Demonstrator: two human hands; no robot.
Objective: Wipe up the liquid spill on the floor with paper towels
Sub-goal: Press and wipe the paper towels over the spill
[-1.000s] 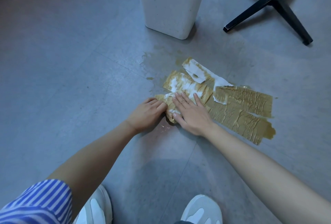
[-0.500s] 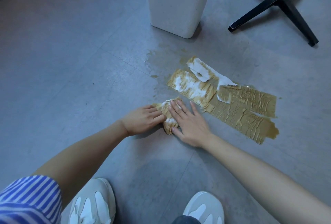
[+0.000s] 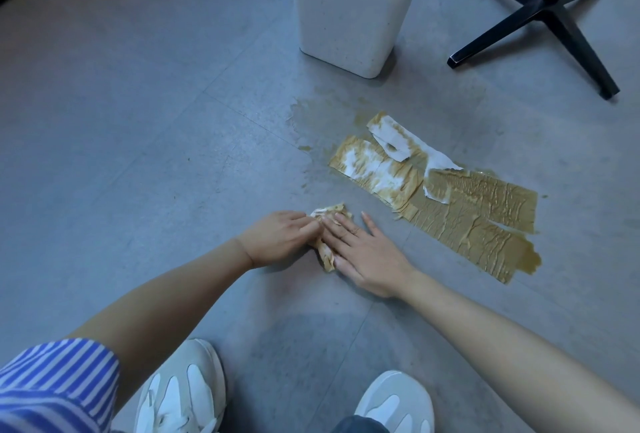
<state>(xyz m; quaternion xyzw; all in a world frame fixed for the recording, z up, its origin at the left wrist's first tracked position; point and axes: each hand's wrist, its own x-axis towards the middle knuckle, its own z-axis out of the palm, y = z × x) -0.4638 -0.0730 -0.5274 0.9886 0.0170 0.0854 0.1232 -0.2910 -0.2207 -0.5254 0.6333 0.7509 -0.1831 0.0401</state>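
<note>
Just past my white sneakers (image 3: pixel 180 387), both hands are down on the grey floor (image 3: pixel 138 155). My right hand (image 3: pixel 367 252) lies flat, fingers straight and spread, pressing a soaked wad of paper towel (image 3: pixel 325 256). My left hand (image 3: pixel 277 238) butts against the wad's other side, its fingertips hidden, so I can't tell whether they pinch it. The flat soaked paper towels (image 3: pixel 467 217) lie ahead to the right, their long axis running from far-left to near-right, closer to my right hand. A brown puddle (image 3: pixel 530 259) shows at their near-right end. Beyond stands a white bin (image 3: pixel 346 16).
</note>
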